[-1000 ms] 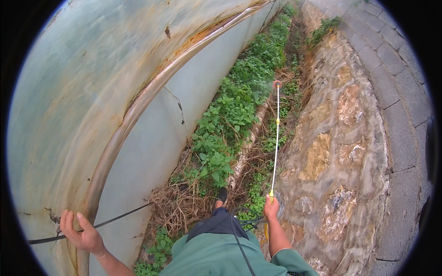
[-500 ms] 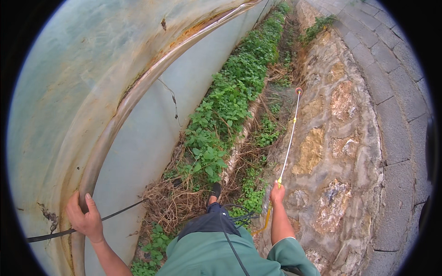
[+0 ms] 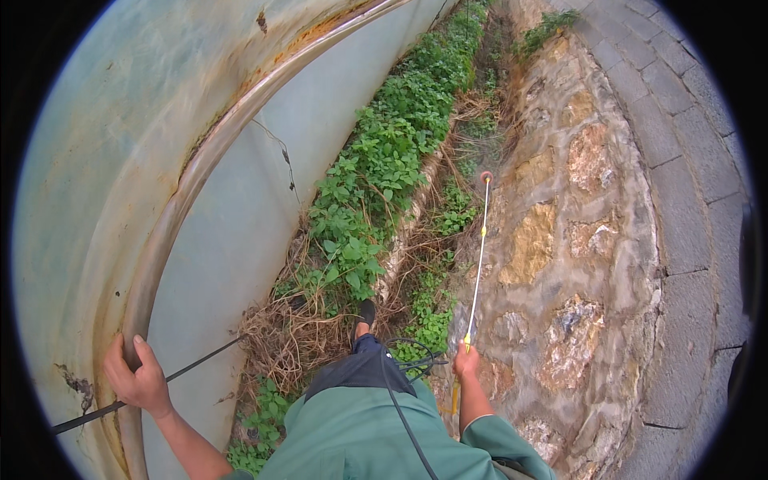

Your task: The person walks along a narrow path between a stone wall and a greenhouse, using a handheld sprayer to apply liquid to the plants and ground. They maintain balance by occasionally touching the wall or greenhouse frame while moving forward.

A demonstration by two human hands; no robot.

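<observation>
Ahead, weeds (image 3: 384, 160) crowd strip between stone wall (image 3: 576, 240), greenhouse sheeting (image 3: 120, 120).

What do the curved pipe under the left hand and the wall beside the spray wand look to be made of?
The curved pipe looks like metal, dull with orange rust streaks. The wall looks like rough natural stone, irregular tan and grey blocks with mortar joints.
</observation>
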